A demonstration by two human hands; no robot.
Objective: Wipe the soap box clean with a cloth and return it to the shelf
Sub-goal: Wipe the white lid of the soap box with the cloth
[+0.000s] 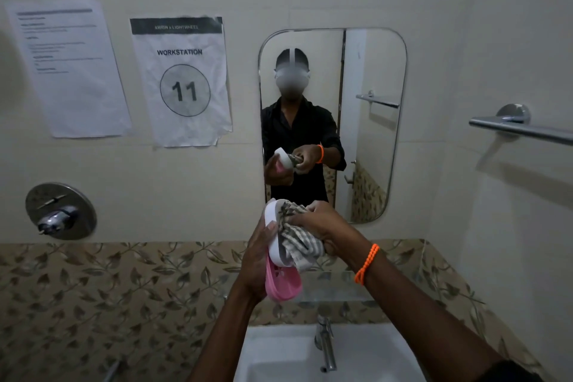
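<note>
Soap box: white shell [274, 236] with a pink inner tray [283, 284], two parts, held upright in mid-air above the glass shelf [338, 285], between both hands.
Left hand [255, 263]: curled around the far-left side of the soap box, thumb on the white rim, the pink tray resting against the palm.
Right hand [319, 226]: closed on a bunched cloth [297, 242], pressing it into the open face of the white shell.
Cloth: one piece, checked grey and white, crumpled, its loose end hanging just beside the pink tray.
Wristband [367, 263]: one orange beaded band on the right wrist.
Mirror [372, 71]: one, rounded corners, on the far wall; it reflects the person in a dark shirt holding the same box and cloth.
Paper sheets: two, taped to the wall at left. The nearer-centre sheet [183, 80] reads "WORKSTATION" and "11" in a circle; its header strip is too blurred to read with certainty. The left sheet [66, 68] carries text too small to read.
Basin [279, 353]: one, white, near edge of view, with one chrome tap [325, 341].
Wall fittings: one round chrome valve [60, 211] at left; one towel bar [521, 127] at right.
</note>
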